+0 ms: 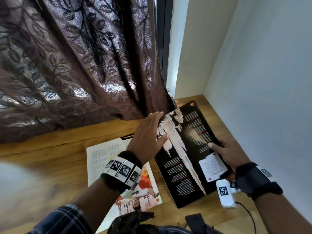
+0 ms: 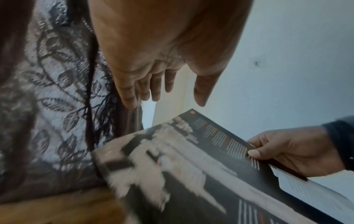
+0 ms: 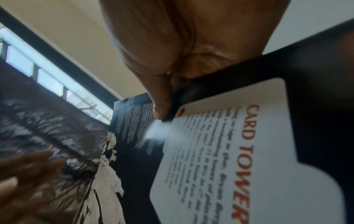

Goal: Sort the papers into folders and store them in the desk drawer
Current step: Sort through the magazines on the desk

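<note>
Papers first: your black spread [image 1: 185, 154] is lifted off the bench [image 1: 50, 157] at a slant, near the corner by the wall. Your right hand [image 1: 229, 152] clamps its right edge, thumb on top of the page and fingers underneath; the left-wrist view shows that pinch plainly [image 2: 291, 153]. Your left hand [image 1: 146, 137] is spread with straight fingers at the spread's left edge. From the head view it seems to touch the page, but the left-wrist view shows the fingers [image 2: 132, 94] apart and above it, so contact is doubtful. Only the right-wrist view lets you read the white card panel [image 3: 249, 151] printed on the page: "CARD TOWER". Only the head view shows the second sheet [image 1: 104, 156], white with an orange picture, lying flat on the bench beneath your left wrist, just beside the black spread. A brown leaf-patterned curtain [image 1: 76, 65] hangs behind, its hem on the bench.
</note>
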{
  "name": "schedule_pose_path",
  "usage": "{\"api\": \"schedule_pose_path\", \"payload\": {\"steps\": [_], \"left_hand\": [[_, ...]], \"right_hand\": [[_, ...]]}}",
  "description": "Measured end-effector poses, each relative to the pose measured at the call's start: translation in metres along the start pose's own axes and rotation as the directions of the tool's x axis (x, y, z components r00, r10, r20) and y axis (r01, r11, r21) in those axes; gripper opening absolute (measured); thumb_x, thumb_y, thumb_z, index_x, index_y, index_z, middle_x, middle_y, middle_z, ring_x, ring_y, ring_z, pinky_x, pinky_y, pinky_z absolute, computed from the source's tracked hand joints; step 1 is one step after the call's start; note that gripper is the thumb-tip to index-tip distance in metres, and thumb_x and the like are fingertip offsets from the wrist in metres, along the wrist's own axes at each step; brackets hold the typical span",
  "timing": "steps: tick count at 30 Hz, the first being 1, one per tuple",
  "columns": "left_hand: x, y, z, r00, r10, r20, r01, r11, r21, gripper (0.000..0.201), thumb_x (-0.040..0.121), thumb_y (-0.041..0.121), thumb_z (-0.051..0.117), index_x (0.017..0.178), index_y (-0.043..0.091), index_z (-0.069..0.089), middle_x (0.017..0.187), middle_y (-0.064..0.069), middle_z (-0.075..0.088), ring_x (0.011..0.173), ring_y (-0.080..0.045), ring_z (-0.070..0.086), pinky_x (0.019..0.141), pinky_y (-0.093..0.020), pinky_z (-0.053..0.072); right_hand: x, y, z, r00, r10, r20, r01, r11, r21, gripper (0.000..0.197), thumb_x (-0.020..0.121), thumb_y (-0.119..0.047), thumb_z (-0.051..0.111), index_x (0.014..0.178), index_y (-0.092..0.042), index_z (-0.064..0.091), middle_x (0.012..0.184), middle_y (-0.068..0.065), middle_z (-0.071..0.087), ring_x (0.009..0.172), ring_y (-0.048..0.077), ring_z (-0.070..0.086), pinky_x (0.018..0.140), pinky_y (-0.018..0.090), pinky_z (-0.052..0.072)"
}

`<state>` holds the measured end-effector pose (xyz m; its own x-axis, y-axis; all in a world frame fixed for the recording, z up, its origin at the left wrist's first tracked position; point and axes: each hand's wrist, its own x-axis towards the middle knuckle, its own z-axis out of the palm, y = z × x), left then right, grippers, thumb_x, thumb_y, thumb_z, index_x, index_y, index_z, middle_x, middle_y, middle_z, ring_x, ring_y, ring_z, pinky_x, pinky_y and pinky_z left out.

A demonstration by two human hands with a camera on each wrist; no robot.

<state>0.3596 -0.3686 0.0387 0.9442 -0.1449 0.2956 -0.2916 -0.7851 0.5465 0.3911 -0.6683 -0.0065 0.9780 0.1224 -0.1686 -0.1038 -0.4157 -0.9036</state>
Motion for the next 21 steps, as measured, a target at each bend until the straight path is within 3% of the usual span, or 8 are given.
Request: {"api": "schedule_pose_path", "payload": {"steps": [5, 7, 9, 11, 13, 15, 17, 21], "left_hand": [[0.012, 0.018, -0.010, 0.949, 0.311, 0.055, -0.315, 0.916, 0.249, 0.079, 0.085, 0.034, 0.069, 0.150, 0.010, 0.032, 0.156, -0.006, 0.034, 0.148, -0.021, 0.024, 0.121, -0.037, 0.022], [0.017, 0.020, -0.008, 0.925, 0.346, 0.156, -0.378, 0.818, 0.434, 0.083, 0.083, 0.044, 0.068, 0.151, 0.014, 0.031, 0.153, -0.003, 0.040, 0.145, -0.021, 0.030, 0.119, -0.043, 0.024], [0.018, 0.021, -0.007, 0.929, 0.285, 0.236, -0.369, 0.760, 0.535, 0.083, 0.084, 0.046, 0.067, 0.151, 0.015, 0.030, 0.138, -0.002, 0.056, 0.130, -0.022, 0.050, 0.111, -0.043, 0.034], [0.018, 0.018, -0.008, 0.940, 0.171, 0.296, -0.314, 0.772, 0.552, 0.075, 0.091, 0.042, 0.060, 0.153, 0.017, 0.025, 0.123, -0.004, 0.066, 0.110, -0.027, 0.062, 0.089, -0.039, 0.044], [0.013, 0.005, -0.015, 0.947, 0.089, 0.307, -0.232, 0.854, 0.466, 0.060, 0.095, 0.034, 0.055, 0.150, 0.027, 0.032, 0.120, -0.005, 0.068, 0.106, -0.029, 0.064, 0.072, -0.035, 0.042], [0.001, -0.017, -0.027, 0.955, 0.022, 0.297, -0.116, 0.947, 0.301, 0.042, 0.095, 0.029, 0.055, 0.137, 0.034, 0.049, 0.120, -0.002, 0.068, 0.107, -0.028, 0.063, 0.073, -0.033, 0.042], [-0.017, -0.044, -0.040, 0.967, -0.089, 0.238, 0.062, 0.991, 0.118, 0.031, 0.095, 0.023, 0.058, 0.125, 0.029, 0.058, 0.118, 0.001, 0.068, 0.106, -0.023, 0.062, 0.080, -0.031, 0.044], [-0.064, -0.107, -0.055, 0.928, -0.346, 0.136, 0.364, 0.921, -0.138, 0.018, 0.094, 0.012, 0.061, 0.107, 0.024, 0.061, 0.100, 0.006, 0.066, 0.094, -0.016, 0.060, 0.079, -0.031, 0.043]], "right_hand": [[0.010, -0.041, 0.022, 0.964, -0.148, 0.221, 0.211, 0.933, -0.293, 0.009, 0.090, -0.019, 0.069, 0.090, -0.026, 0.074, 0.080, -0.008, 0.074, 0.071, 0.001, 0.066, 0.067, 0.019, 0.046], [0.015, -0.062, 0.035, 0.926, -0.204, 0.319, 0.323, 0.864, -0.387, 0.011, 0.089, -0.021, 0.070, 0.082, -0.030, 0.070, 0.075, -0.011, 0.068, 0.067, -0.001, 0.060, 0.061, 0.016, 0.039], [0.021, -0.080, 0.049, 0.894, -0.244, 0.376, 0.405, 0.800, -0.443, 0.008, 0.087, -0.022, 0.071, 0.080, -0.023, 0.069, 0.073, -0.009, 0.064, 0.065, 0.002, 0.056, 0.061, 0.024, 0.039], [0.024, -0.093, 0.060, 0.882, -0.276, 0.383, 0.444, 0.760, -0.474, 0.007, 0.084, -0.023, 0.074, 0.082, -0.017, 0.070, 0.074, -0.007, 0.065, 0.068, 0.009, 0.058, 0.062, 0.031, 0.044], [0.026, -0.102, 0.067, 0.870, -0.344, 0.354, 0.487, 0.710, -0.508, 0.008, 0.083, -0.027, 0.075, 0.086, -0.021, 0.071, 0.077, -0.010, 0.066, 0.071, 0.011, 0.060, 0.065, 0.032, 0.049], [0.029, -0.105, 0.066, 0.860, -0.443, 0.254, 0.503, 0.651, -0.569, 0.009, 0.083, -0.031, 0.074, 0.091, -0.026, 0.070, 0.083, -0.015, 0.066, 0.074, 0.009, 0.061, 0.068, 0.030, 0.050], [0.033, -0.102, 0.062, 0.858, -0.505, 0.096, 0.455, 0.658, -0.600, 0.018, 0.084, -0.032, 0.073, 0.100, -0.028, 0.068, 0.095, -0.010, 0.068, 0.084, 0.013, 0.063, 0.074, 0.033, 0.052], [0.028, -0.085, 0.072, 0.933, -0.343, -0.107, 0.273, 0.871, -0.409, 0.043, 0.084, -0.034, 0.074, 0.123, -0.025, 0.058, 0.110, -0.003, 0.067, 0.089, 0.017, 0.066, 0.079, 0.036, 0.055]]}}
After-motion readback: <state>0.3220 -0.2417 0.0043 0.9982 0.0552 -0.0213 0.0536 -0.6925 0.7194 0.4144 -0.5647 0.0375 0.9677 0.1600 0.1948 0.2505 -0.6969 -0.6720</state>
